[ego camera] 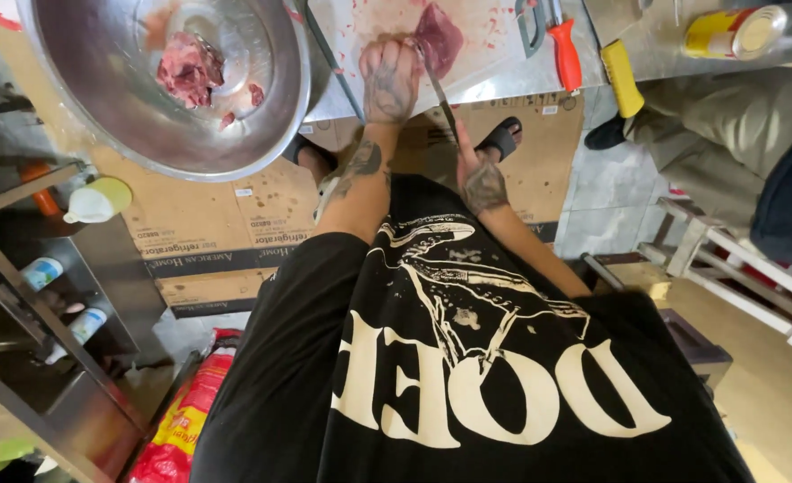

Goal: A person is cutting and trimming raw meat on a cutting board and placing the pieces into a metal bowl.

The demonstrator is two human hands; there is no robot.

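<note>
Left hand (389,80): I saw its fingers curled together, resting beside the red meat slab (438,38).
Right hand (481,183): fingers clamped on the knife (438,89), below the slab.

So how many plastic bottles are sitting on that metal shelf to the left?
3: a white bottle with a green cap on top, one on the tier below, another lower still. More may be hidden behind the shelf frame.

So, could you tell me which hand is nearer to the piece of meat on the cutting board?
Left. The left hand rests clenched right beside the meat; the right hand is back off the board, holding the knife.
</note>
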